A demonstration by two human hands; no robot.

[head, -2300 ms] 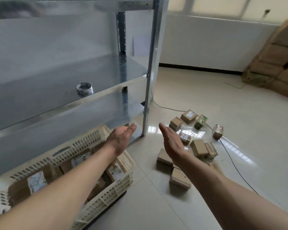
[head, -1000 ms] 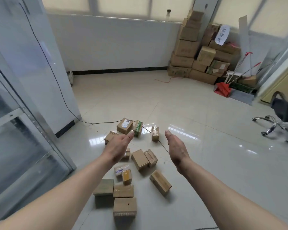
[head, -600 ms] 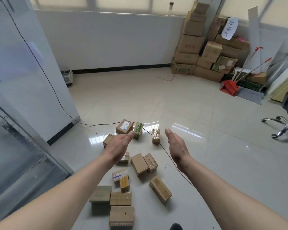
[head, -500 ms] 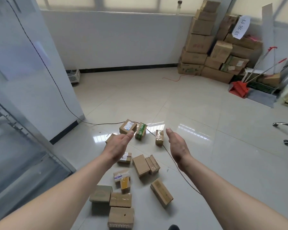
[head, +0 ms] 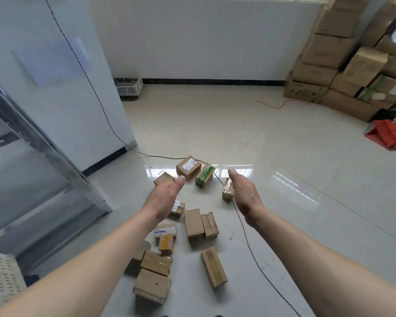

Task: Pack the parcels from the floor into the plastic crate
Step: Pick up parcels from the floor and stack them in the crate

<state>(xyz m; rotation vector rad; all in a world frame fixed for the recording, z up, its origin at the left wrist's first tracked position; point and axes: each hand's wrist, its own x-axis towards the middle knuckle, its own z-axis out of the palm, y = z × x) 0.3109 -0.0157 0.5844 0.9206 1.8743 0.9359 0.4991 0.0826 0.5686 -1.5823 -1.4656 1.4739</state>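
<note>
Several small cardboard parcels lie scattered on the glossy tiled floor in front of me. Among them are a labelled box [head: 188, 167], a green-taped box [head: 204, 175], a plain brown box [head: 193, 222] and a long box [head: 213, 267]. My left hand [head: 164, 196] and my right hand [head: 244, 194] are stretched out above the pile, palms facing each other, fingers straight, holding nothing. A corner of the white plastic crate [head: 2, 275] shows at the lower left edge.
A metal shelf rack [head: 44, 156] stands on the left beside a white pillar [head: 78, 76]. A black cable [head: 249, 243] runs across the floor through the parcels. Stacked large cartons [head: 343, 56] and a red dustpan [head: 385, 133] fill the far right corner.
The view has turned from the crate and shelf toward the parcels, then tilted down and moved closer. Both hands stay open and empty throughout.
</note>
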